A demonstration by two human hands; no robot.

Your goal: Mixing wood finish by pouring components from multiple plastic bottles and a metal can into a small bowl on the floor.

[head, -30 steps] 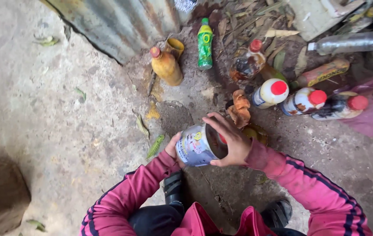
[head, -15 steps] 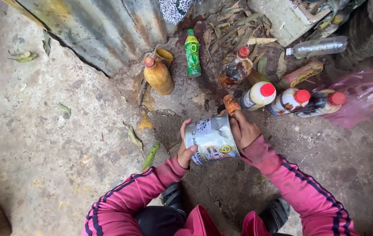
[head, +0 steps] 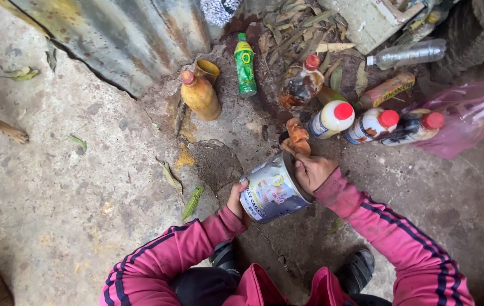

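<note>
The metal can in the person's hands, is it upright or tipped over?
Tipped. The metal can lies on its side between the left hand and right hand, its open end turned toward the bottles.

The tin can (head: 271,194) now lies tipped sideways between both hands.

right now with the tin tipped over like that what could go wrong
The metal tin is held tilted on its side between the left hand and the right hand, so anything inside might spill onto the stained concrete floor. The right hand grips at the open rim, which could be sharp. The red-capped white bottles stand close by and could get knocked over.
</note>
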